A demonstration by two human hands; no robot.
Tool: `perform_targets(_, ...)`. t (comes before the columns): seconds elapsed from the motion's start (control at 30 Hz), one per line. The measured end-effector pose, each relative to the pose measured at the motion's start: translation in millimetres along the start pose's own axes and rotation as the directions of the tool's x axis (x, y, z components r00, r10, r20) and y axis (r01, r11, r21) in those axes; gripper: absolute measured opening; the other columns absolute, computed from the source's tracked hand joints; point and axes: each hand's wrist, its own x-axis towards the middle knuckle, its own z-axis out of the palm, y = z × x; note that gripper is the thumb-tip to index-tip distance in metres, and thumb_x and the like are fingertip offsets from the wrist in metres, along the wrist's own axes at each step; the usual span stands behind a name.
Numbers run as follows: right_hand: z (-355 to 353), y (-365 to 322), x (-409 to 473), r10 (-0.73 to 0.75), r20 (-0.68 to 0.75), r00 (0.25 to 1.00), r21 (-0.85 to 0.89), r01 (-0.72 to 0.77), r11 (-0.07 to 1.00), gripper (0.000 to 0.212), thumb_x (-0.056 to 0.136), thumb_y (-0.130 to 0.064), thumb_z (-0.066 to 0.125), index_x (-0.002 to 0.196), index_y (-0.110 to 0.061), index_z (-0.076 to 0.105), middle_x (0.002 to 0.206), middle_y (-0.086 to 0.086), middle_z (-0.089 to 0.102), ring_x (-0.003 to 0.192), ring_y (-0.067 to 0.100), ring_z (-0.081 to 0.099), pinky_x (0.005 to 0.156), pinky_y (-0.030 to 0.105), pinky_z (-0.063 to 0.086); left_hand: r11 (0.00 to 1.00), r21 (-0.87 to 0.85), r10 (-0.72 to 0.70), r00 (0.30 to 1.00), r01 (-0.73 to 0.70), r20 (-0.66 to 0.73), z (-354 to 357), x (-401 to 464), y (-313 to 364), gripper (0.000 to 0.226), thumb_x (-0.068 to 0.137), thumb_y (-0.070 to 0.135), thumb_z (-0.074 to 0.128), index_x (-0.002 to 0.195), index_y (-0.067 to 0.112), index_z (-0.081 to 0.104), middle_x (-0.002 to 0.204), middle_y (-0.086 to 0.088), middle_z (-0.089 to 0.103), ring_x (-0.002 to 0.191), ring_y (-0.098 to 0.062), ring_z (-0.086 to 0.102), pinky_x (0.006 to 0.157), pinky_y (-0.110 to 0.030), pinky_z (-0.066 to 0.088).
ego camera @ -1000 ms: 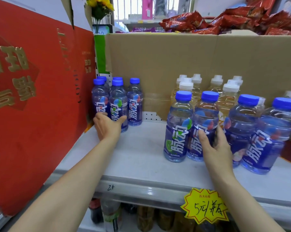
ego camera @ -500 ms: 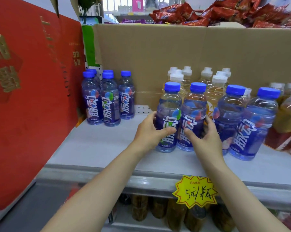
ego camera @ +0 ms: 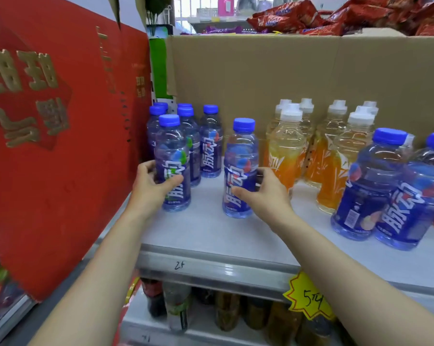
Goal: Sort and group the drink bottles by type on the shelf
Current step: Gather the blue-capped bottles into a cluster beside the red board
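Grey shelf backed by a cardboard box, with a red carton at left hiding part of the rear blue bottles. Lower-shelf bottles are dim and hard to identify; a yellow price tag covers some. Left hand has its fingers curled round a blue-capped bottle just in front of that group. Right hand grips a second bottle standing apart, mid-shelf. Orange drinks stand behind; two blue bottles at right are partly cut off.
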Motion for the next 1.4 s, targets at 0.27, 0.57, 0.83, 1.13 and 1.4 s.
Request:
perform_targets(0.27, 58.8, -6.7, 64.5, 0.003, 0.046, 0.999, -0.015, -0.002, 1.0, 0.067, 0.084, -0.031, 0.083, 0.14, -0.018, 0.048, 0.139, 0.001, 0.062, 0.121, 0.023, 0.064, 0.1, 0.044, 0.056, 0.998, 0.003, 0.061, 0.991, -0.061, -0.116, -14.1, 15.1, -13.1, 0.056, 0.089, 0.007, 0.075, 0.139, 0.016, 0.052, 0.115, -0.003, 0.067, 0.098, -0.015, 0.064, 0.1, -0.041, 0.053)
perform_targets(0.57, 74.3, -0.7, 85.9, 0.026, 0.029, 0.999, 0.144, -0.03, 0.989, 0.068, 0.085, -0.025, 0.084, 0.144, -0.018, 0.051, 0.139, 0.0, 0.063, 0.108, 0.013, 0.062, 0.093, 0.034, 0.055, 0.998, -0.064, 0.017, 0.982, -0.029, -0.187, -15.1, 20.7, -17.6, 0.047, 0.089, 0.009, 0.076, 0.128, 0.019, 0.053, 0.117, -0.001, 0.063, 0.105, -0.017, 0.063, 0.103, -0.044, 0.052)
perform_targets(0.83, 79.7, 3.2, 87.3, 0.01, 0.002, 1.0, 0.153, -0.011, 0.988, 0.067, 0.085, -0.029, 0.083, 0.144, -0.024, 0.053, 0.139, -0.003, 0.064, 0.114, 0.016, 0.064, 0.102, 0.046, 0.055, 0.999, -0.016, 0.044, 0.972, -0.049, -0.23, -15.8, 25.4, -23.0, 0.045, 0.09, 0.009, 0.075, 0.127, 0.026, 0.055, 0.115, -0.001, 0.065, 0.11, -0.02, 0.064, 0.105, -0.046, 0.051)
perform_targets(1.13, 79.4, 10.6, 89.6, -0.003, 0.018, 1.0, 0.185, -0.001, 0.983, 0.062, 0.087, -0.029, 0.082, 0.142, -0.024, 0.056, 0.126, -0.01, 0.063, 0.105, 0.01, 0.062, 0.094, 0.036, 0.056, 1.0, -0.01, 0.014, 0.969, -0.017, -0.246, -16.8, 26.5, -22.6, 0.053, 0.096, 0.008, 0.066, 0.146, 0.021, 0.052, 0.122, 0.003, 0.063, 0.11, -0.01, 0.061, 0.106, -0.04, 0.05)
perform_targets(1.4, 66.5, -3.4, 84.4, 0.035, 0.055, 0.998, 0.158, -0.043, 0.987, 0.066, 0.091, -0.039, 0.075, 0.146, -0.012, 0.05, 0.14, 0.002, 0.061, 0.12, 0.02, 0.062, 0.102, 0.041, 0.054, 0.974, 0.226, 0.078, 0.97, -0.024, -0.232, -19.7, 24.9, -21.2, 0.055, 0.098, 0.018, 0.063, 0.151, 0.024, 0.048, 0.132, 0.003, 0.066, 0.114, -0.011, 0.064, 0.107, -0.034, 0.048)
